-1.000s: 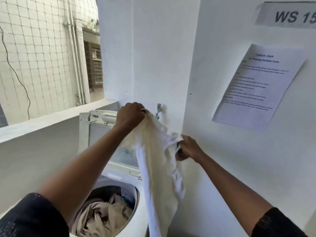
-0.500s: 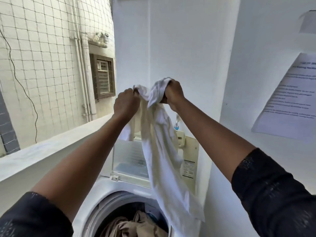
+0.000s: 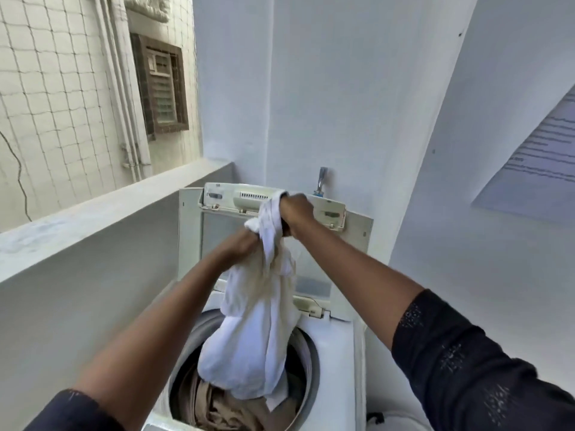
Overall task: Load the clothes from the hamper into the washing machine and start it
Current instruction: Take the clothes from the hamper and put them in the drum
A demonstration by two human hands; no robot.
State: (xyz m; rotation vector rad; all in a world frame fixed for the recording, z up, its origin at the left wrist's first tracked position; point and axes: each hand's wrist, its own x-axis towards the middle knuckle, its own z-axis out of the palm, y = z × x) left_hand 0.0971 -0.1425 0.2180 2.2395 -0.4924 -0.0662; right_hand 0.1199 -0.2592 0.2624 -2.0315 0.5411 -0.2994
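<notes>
Both hands grip the top of a white cloth (image 3: 249,337). The right hand (image 3: 295,213) squeezes it above the left hand (image 3: 242,244). The cloth hangs below the fingers into the washing machine (image 3: 336,353), touching brown clothes (image 3: 224,409).

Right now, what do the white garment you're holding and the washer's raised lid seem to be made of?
White garment: soft matte cloth, likely cotton; it hangs in limp, bunched folds. Raised lid: hard cream plastic frame, faintly glossy, with moulded vent slots; its centre panel looks see-through, plastic or glass, I cannot tell.
</notes>
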